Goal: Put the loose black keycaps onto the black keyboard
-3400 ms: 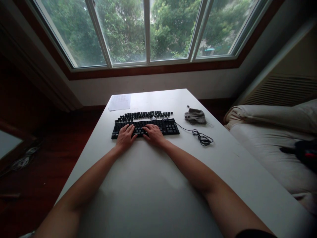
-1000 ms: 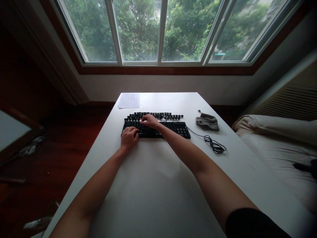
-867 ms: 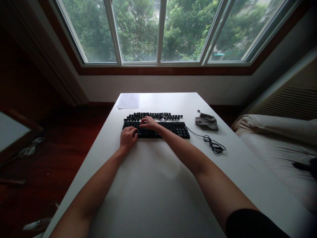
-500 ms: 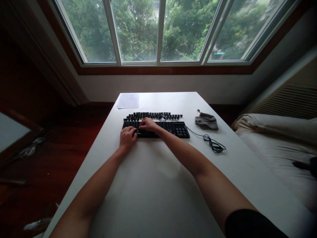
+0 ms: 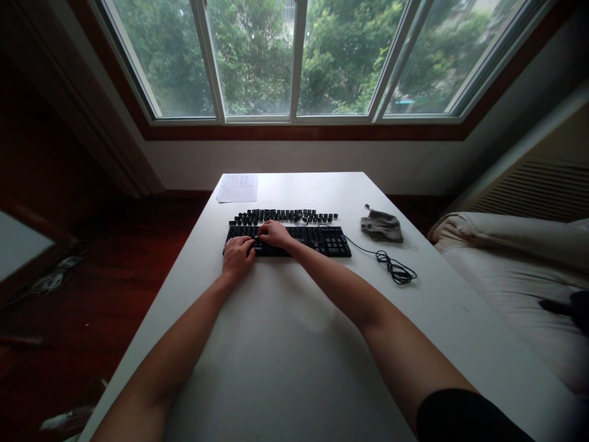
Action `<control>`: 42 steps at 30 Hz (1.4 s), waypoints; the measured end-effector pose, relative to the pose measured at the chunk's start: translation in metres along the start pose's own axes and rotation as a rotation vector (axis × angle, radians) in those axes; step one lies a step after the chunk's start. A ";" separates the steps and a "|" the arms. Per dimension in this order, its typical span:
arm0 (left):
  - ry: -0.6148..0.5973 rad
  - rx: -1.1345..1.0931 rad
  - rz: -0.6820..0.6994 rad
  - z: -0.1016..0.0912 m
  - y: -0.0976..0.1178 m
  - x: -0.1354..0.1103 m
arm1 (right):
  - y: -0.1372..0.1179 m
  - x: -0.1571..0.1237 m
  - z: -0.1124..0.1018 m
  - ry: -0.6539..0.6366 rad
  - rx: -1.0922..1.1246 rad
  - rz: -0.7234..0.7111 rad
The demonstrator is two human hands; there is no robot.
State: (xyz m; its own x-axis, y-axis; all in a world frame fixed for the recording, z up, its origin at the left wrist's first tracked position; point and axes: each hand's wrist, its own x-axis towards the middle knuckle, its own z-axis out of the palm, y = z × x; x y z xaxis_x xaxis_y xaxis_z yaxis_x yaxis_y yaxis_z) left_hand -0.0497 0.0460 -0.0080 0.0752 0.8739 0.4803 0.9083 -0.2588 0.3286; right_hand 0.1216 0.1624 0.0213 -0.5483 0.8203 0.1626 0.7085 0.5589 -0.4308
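A black keyboard (image 5: pixel 317 239) lies across the far half of a white table (image 5: pixel 285 356). Just behind it runs a row of loose black keycaps (image 5: pixel 294 215). My left hand (image 5: pixel 238 256) rests on the keyboard's front left edge with its fingers curled onto it. My right hand (image 5: pixel 275 234) sits on the keys left of the keyboard's middle, its fingertips bunched and pressed down; what they pinch is too small to make out.
The keyboard's black cable (image 5: pixel 391 268) lies coiled to the right, near a grey cloth pouch (image 5: pixel 381 226). A sheet of paper (image 5: pixel 238 187) lies at the far left corner. A pale bed (image 5: pixel 506 264) borders the table on the right, with wooden floor on the left.
My right hand drew back from the row of loose keycaps onto the keyboard's keys. My left hand stayed at the front left edge.
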 end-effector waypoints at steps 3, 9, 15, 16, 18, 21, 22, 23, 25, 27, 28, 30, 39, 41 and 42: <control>-0.020 0.008 0.017 0.000 0.001 0.000 | -0.002 -0.005 0.002 0.033 0.003 -0.047; -0.018 -0.028 0.000 0.004 -0.002 0.001 | -0.002 -0.013 0.003 0.066 0.033 -0.199; 0.023 -0.132 -0.030 0.003 -0.010 0.003 | -0.003 -0.014 0.002 0.111 0.063 -0.299; 0.028 -0.151 -0.038 0.003 -0.010 0.003 | -0.004 -0.015 0.001 0.118 0.082 -0.315; 0.025 -0.178 -0.050 0.001 -0.011 0.004 | -0.005 -0.016 0.000 0.116 0.132 -0.342; 0.030 -0.192 -0.053 -0.001 -0.009 0.005 | -0.003 -0.018 0.000 0.110 0.191 -0.361; 0.043 -0.192 -0.056 -0.001 -0.008 0.005 | -0.001 -0.018 0.000 0.117 0.193 -0.356; 0.060 -0.187 -0.064 -0.002 -0.007 0.004 | 0.001 -0.017 0.000 0.125 0.186 -0.344; 0.086 -0.155 -0.091 -0.003 -0.005 0.003 | 0.006 -0.014 -0.001 0.126 0.159 -0.299; 0.094 -0.104 -0.120 -0.003 -0.004 0.002 | 0.009 -0.010 -0.002 0.080 0.127 -0.247; 0.094 -0.079 -0.129 -0.004 -0.004 0.002 | 0.009 -0.008 -0.003 0.048 0.110 -0.224; 0.094 -0.042 -0.137 -0.004 -0.005 0.001 | 0.009 -0.004 -0.005 -0.016 0.063 -0.193; 0.070 0.001 -0.131 0.000 -0.014 0.000 | -0.010 0.011 -0.012 -0.141 -0.167 -0.145; 0.069 0.004 -0.136 0.001 -0.015 0.000 | -0.015 0.013 -0.015 -0.173 -0.191 -0.133; 0.068 0.004 -0.137 0.001 -0.015 0.000 | -0.017 0.014 -0.018 -0.188 -0.199 -0.132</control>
State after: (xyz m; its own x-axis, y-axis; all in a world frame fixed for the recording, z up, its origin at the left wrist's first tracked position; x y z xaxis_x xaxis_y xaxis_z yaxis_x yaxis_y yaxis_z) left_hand -0.0630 0.0501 -0.0133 -0.0776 0.8712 0.4848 0.9098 -0.1370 0.3919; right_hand 0.1097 0.1670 0.0464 -0.7008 0.7127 0.0305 0.6887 0.6871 -0.2315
